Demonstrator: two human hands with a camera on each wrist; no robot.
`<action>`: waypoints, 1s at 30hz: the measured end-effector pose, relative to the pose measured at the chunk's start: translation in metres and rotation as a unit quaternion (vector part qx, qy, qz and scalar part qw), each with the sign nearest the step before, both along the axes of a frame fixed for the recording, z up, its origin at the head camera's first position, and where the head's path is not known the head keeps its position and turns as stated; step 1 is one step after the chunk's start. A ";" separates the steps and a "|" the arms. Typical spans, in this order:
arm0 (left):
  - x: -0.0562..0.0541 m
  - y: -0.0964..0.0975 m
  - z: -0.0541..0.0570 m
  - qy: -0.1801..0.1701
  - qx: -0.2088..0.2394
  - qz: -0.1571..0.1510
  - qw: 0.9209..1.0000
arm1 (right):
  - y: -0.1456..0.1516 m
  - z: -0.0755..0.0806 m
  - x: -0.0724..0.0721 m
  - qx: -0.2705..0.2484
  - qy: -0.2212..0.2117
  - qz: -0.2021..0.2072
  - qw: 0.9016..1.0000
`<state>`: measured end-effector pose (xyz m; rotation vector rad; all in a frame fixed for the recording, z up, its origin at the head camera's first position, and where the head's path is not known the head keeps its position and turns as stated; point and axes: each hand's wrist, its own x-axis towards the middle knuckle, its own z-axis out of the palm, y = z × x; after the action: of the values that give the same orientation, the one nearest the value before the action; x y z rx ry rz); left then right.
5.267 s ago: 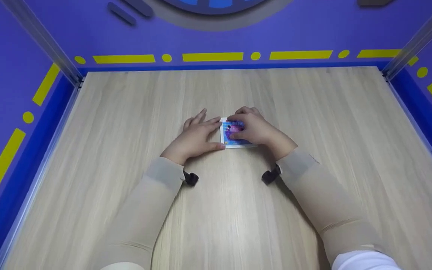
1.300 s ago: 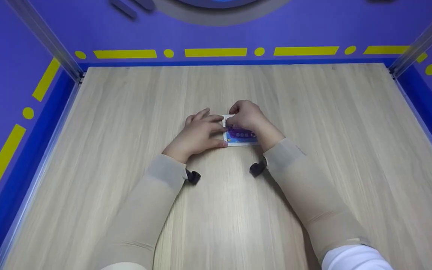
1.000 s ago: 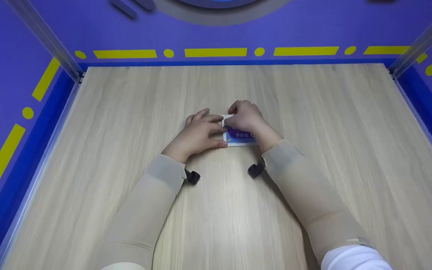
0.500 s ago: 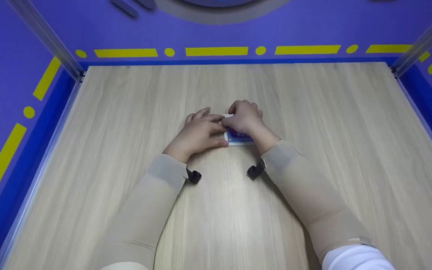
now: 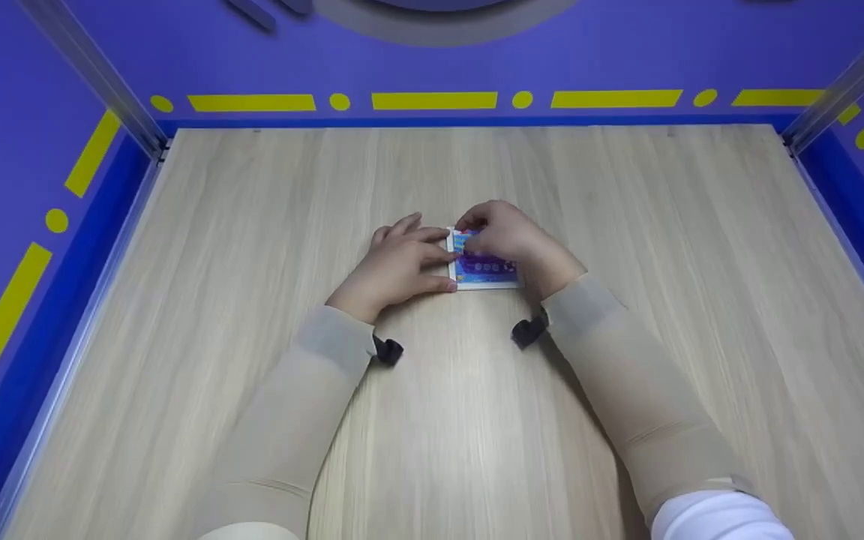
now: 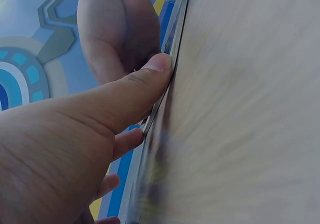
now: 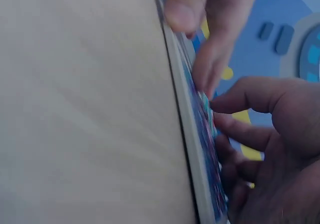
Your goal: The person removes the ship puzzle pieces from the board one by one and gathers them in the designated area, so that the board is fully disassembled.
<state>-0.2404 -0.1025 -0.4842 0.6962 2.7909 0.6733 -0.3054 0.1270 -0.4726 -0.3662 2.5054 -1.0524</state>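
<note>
A small flat board point(image 5: 486, 276) with a white border and a blue and purple picture lies in the middle of the table. My left hand point(image 5: 394, 266) rests at its left edge with fingers spread. In the left wrist view, the left thumb point(image 6: 145, 79) lies against the board's edge. My right hand point(image 5: 511, 236) is over the upper right of the picture, fingers bent. In the right wrist view, the right thumb and fingertips meet the picture near a teal and red patch point(image 7: 206, 106). I cannot tell whether they pinch a loose piece.
The wood-grain table point(image 5: 432, 420) extends around both hands. Blue panels with yellow dashes and dots, such as the back wall point(image 5: 432, 67), border it at the back and sides. A black camera mount point(image 5: 387, 350) sits at each wrist.
Over the last half second my right hand has shifted right, uncovering the picture's upper left. Earlier its fingertips were close to my left fingers. My left hand has stayed at the board's left edge.
</note>
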 end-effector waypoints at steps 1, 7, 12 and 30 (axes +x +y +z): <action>0.000 0.000 0.000 -0.003 0.000 0.001 1.000 | 0.004 0.000 -0.002 -0.005 -0.008 0.016 1.000; 0.001 0.000 -0.001 -0.009 0.000 0.001 1.000 | 0.017 0.002 -0.008 -0.003 -0.031 0.058 0.998; 0.001 0.001 -0.002 -0.008 -0.001 0.002 1.000 | 0.015 0.002 -0.006 -0.006 -0.027 0.052 0.998; 0.001 0.000 -0.001 -0.011 -0.001 -0.001 1.000 | 0.018 0.000 -0.003 -0.052 -0.029 0.025 0.998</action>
<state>-0.2393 -0.1027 -0.4851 0.6868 2.7708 0.6725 -0.3089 0.1449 -0.4725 -0.4214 2.3843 -1.1596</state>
